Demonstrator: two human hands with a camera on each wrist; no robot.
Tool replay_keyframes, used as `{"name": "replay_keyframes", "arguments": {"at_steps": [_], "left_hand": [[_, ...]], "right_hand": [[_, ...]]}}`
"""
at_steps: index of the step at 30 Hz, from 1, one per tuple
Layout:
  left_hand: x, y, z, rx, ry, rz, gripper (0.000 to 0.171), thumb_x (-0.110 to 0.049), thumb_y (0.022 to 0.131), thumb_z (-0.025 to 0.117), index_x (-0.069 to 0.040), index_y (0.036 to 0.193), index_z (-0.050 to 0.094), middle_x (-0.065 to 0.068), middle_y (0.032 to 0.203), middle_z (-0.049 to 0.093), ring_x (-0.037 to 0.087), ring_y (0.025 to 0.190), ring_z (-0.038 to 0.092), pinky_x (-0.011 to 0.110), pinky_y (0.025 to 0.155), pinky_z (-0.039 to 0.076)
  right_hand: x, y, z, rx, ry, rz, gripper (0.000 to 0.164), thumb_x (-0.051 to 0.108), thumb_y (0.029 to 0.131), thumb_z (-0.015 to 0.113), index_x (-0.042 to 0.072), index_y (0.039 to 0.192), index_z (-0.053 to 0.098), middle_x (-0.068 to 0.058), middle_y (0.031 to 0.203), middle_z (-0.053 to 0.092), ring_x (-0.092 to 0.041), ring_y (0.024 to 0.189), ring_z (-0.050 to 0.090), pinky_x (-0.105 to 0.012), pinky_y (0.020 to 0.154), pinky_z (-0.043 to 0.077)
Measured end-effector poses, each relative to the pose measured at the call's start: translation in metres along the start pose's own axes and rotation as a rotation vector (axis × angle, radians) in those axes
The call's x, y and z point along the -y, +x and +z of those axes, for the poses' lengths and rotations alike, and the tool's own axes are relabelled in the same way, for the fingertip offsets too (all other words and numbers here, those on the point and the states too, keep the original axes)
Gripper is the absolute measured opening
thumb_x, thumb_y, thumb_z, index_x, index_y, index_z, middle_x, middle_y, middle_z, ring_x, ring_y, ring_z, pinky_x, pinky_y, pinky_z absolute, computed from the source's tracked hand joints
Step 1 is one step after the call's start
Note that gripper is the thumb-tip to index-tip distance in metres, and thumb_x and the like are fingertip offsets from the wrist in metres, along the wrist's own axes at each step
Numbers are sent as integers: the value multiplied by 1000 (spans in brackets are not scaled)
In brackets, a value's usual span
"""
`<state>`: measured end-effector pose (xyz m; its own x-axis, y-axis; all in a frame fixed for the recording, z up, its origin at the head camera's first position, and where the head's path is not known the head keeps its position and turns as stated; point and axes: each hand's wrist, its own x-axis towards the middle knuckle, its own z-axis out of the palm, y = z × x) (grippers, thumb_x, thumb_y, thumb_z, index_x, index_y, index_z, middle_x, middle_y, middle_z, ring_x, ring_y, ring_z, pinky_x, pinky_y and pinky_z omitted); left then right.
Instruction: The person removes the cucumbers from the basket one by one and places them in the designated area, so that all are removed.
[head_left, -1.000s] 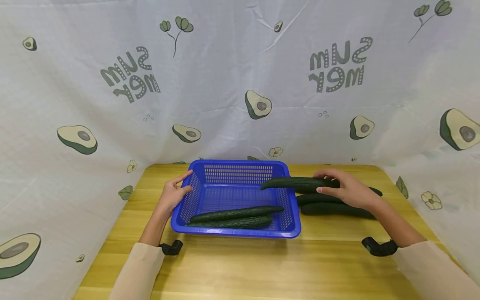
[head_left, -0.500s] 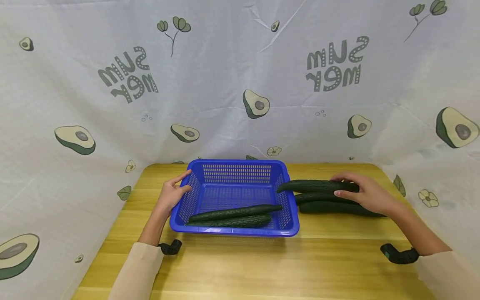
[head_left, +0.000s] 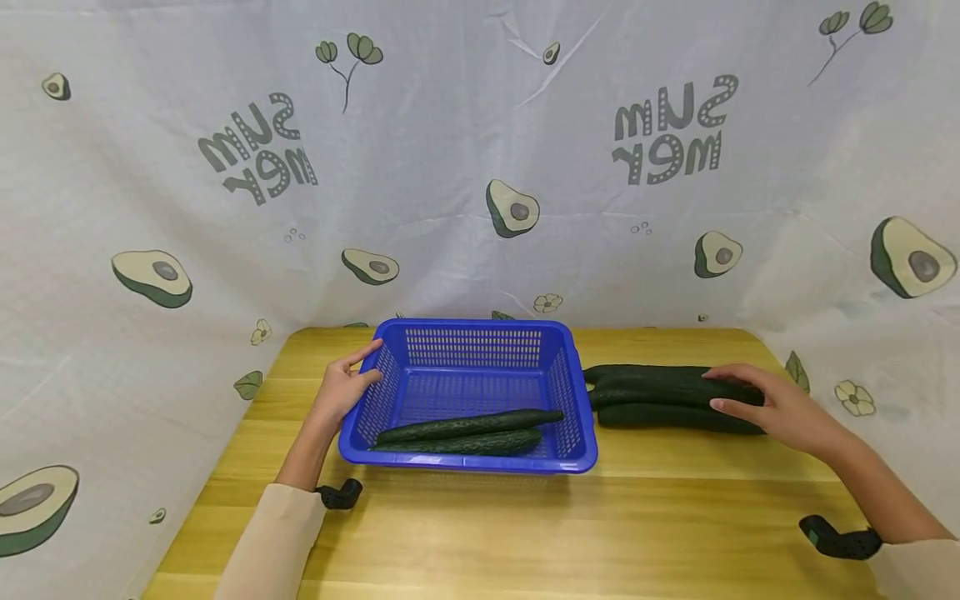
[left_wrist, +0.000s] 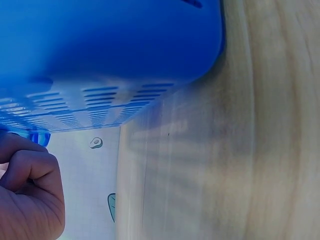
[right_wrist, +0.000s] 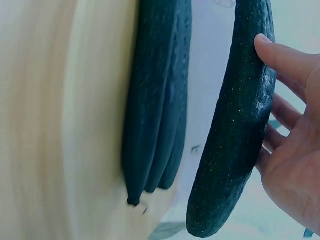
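My left hand (head_left: 347,389) grips the left rim of a blue plastic basket (head_left: 480,464); its curled fingers show beside the basket's wall in the left wrist view. Inside, along the near side, lie two dark green cucumbers (head_left: 472,426). To the right of the basket my right hand (head_left: 776,410) holds another cucumber (right_wrist: 235,115) near one end, thumb on one side and fingers on the other. It is above several cucumbers (right_wrist: 155,100) lying side by side on the table. From the head view I cannot tell whether it touches them.
The basket stands on a wooden table (head_left: 480,533). A white cloth (head_left: 450,167) printed with avocados hangs behind the table and at both sides. Each wrist wears a black camera mount (head_left: 840,540).
My right hand has carried the held cucumber rightward and a little nearer, from over the basket's right rim to over the other cucumbers. My left hand stays on the basket.
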<state>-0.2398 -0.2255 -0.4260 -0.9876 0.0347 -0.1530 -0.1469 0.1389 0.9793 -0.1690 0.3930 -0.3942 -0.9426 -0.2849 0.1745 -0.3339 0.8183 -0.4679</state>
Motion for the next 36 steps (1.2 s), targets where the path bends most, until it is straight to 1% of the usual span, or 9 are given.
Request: {"name": "replay_keyframes", "arguments": {"at_steps": [3,6,7,10,14,19,25,33,36], "left_hand": [[10,8,-2,-17,4,-3,65,-7,94,65,-28,154,51,22,101,77,24,72,76,33,62,62],[13,11,-3,-26,19,0,64,-8,95,66,-30,153,52,17,91,78,22,70,75,33,61,62],[12,11,-3,-29,26,1,64,-9,95,66,-30,153,52,16,89,78,22,69,75,33,61,62],[11,11,-3,-38,37,12,63,-9,94,66,-30,153,52,14,87,78,20,67,74,32,61,62],[11,11,-4,-37,32,6,63,-8,95,65,-28,153,52,12,84,77,19,66,73,31,60,62],[2,5,-2,0,17,-32,65,-5,95,64,-23,155,49,14,82,76,22,67,74,34,61,62],[-12,-5,1,5,34,-17,65,-3,94,63,-18,155,49,16,81,76,25,66,74,35,60,62],[-11,-6,2,-5,27,-29,64,-4,94,63,-22,155,50,9,67,70,21,60,71,32,56,60],[-11,-6,2,-3,19,-26,64,-4,94,63,-20,155,50,9,69,72,21,61,72,32,57,61]], "right_hand": [[-6,-5,-1,24,16,25,42,16,97,72,3,135,61,-24,140,57,-17,117,51,-49,90,49],[-13,-7,2,23,-1,32,41,17,95,74,6,133,63,-26,137,59,-11,113,53,-53,87,51],[-16,-8,3,21,-12,24,41,18,94,75,8,132,65,-25,135,60,-7,111,54,-50,85,53],[-23,-9,10,13,-42,0,39,21,92,78,15,129,68,-17,130,65,13,108,48,-26,82,52],[-26,-12,21,36,-30,-42,38,22,91,79,17,127,69,-11,127,68,21,111,41,-9,81,42],[-25,-16,33,56,-8,-73,37,19,90,80,16,125,69,-9,125,70,18,114,46,-9,83,44],[-22,-15,41,67,-6,-92,37,17,89,80,15,125,69,-8,124,69,16,115,46,-17,84,50],[-21,-13,43,58,-22,-116,36,18,88,81,15,122,70,-6,120,69,10,112,50,-25,83,53],[-21,-13,43,65,-30,-120,35,19,87,82,16,121,70,-5,119,69,2,109,56,-29,82,55]]}}
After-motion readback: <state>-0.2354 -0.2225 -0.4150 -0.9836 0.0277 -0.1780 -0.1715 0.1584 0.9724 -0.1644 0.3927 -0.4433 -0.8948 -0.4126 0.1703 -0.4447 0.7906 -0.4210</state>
